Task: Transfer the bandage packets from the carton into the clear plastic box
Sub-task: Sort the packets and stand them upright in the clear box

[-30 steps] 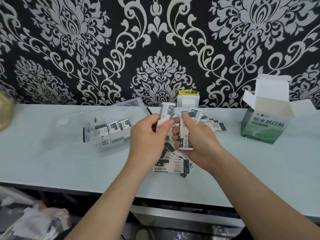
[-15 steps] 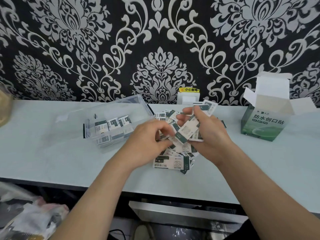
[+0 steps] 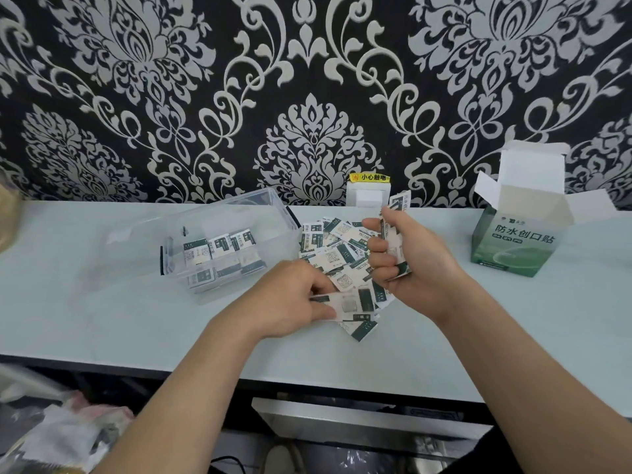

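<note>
A heap of white-and-dark-green bandage packets (image 3: 337, 249) lies on the pale table between my hands. My right hand (image 3: 413, 265) is raised over the heap, closed around a small upright stack of packets (image 3: 396, 230). My left hand (image 3: 294, 299) rests low on the near side of the heap, fingers pinching a packet (image 3: 345, 304) that lies flat. The clear plastic box (image 3: 273, 206) stands open to the left with several packets inside. The green carton (image 3: 513, 241) stands at the right, its white flaps up.
A white wall socket with a yellow warning label (image 3: 368, 189) sits behind the heap. The patterned wall runs along the table's back edge. Crumpled bags (image 3: 58, 436) lie below the table's front edge at left, and a grey drawer front (image 3: 369, 422) is under the table.
My left hand has dropped from the raised stack to the near edge of the heap and taken hold of a flat packet. My right hand has turned its stack upright.
</note>
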`<state>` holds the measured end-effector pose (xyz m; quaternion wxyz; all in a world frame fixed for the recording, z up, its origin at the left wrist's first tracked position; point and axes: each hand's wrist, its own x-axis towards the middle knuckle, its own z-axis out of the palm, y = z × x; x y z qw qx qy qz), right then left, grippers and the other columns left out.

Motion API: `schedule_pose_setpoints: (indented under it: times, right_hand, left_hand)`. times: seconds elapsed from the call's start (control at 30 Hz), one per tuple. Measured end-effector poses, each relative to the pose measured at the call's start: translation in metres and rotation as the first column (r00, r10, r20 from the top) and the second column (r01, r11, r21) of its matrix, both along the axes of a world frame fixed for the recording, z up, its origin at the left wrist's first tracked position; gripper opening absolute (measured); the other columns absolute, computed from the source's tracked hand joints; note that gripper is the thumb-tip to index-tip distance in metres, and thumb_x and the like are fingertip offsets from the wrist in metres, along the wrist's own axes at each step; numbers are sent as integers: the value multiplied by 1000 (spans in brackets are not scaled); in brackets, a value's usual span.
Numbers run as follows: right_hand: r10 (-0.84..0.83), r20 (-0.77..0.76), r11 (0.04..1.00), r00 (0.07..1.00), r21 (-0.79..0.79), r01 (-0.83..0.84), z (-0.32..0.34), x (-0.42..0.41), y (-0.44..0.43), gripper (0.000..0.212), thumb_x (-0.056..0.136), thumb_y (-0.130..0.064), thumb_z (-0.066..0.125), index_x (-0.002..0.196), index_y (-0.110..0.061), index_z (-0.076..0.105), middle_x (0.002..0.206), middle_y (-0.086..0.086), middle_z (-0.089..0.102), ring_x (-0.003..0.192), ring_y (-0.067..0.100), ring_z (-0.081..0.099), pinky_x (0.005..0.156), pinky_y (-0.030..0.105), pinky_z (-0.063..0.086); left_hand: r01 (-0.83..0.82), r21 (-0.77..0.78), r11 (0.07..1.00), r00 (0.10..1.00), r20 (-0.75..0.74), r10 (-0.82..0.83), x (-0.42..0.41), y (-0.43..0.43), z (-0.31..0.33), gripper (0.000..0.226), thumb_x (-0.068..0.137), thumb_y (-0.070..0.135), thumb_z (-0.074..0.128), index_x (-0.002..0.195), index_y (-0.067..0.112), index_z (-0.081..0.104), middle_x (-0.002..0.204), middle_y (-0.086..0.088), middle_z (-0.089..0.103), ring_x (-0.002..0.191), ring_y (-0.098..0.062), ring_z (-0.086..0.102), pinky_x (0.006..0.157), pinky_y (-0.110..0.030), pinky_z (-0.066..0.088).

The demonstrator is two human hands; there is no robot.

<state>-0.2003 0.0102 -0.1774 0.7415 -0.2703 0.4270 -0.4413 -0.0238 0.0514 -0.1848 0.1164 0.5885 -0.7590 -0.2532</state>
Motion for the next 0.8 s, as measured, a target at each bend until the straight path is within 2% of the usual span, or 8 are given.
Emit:
schedule_pose_setpoints:
  times: [0.13,0.27,0.33,0.4,0.47,0.6,0.7,0.8]
  right_hand:
    - [14,-8,999,1000,-40,-15,0,-3,-2,34,91,-47,58,101,-14,59,63,-4,38,48,8,25,38,17,21]
    - [145,25,980,989,-140,-140,4,7,7,40,78,-52,67,94,-16,65,66,-4,39,53,7,27,48,19,20]
    - [195,-47,956,980,-213,-201,4,18,14,33,81,-43,69,100,-15,68,73,1,53,60,11,43,55,21,30]
    - [138,-105,960,985,-229,-158,2,27,18,26,90,-28,65,110,-12,66,85,7,68,73,17,60,64,26,43]
    - [74,-115,973,991,-208,-96,1,31,18,24,92,-19,60,113,-7,65,87,10,70,76,21,64,65,31,47]
    - [20,-130,986,991,-164,-41,2,24,13,20,92,-14,58,105,-3,67,84,12,65,71,23,62,61,31,51]
    - [76,-178,981,981,-161,-105,3,20,13,14,94,-11,55,99,-3,65,83,17,60,69,26,60,54,29,50]
    - [182,-412,946,893,-175,-274,-3,21,15,21,90,-13,51,101,1,63,85,22,62,79,32,64,62,38,47]
  left_hand:
    - [-211,45,977,905,-367,212,14,2,15,6,82,14,74,81,20,76,75,0,73,66,-9,59,66,-25,45]
    - [-345,245,906,402,-834,379,-9,4,19,16,79,3,72,89,16,72,83,-3,76,71,-13,68,67,-24,54]
    - [-382,283,880,299,-863,408,-27,4,15,23,77,5,75,95,18,70,83,-4,75,75,-21,69,74,-36,56]
    - [-443,210,872,383,-835,396,-42,2,9,37,76,6,78,105,25,65,70,2,70,63,-16,65,63,-30,52]
    - [-483,49,874,546,-764,344,-48,-1,6,52,75,11,78,117,33,57,65,7,61,57,-8,55,57,-24,48]
    - [-323,-350,879,917,-346,199,-40,-1,7,91,67,35,84,143,38,33,102,15,48,96,-1,40,78,-13,36]
    - [-81,-378,922,986,-168,18,-35,4,7,119,59,43,88,148,48,9,147,18,15,133,-2,11,101,-20,27]
    - [46,-386,921,992,-91,-88,-38,6,2,124,56,44,89,146,52,3,155,22,-9,141,0,-7,105,-26,22]
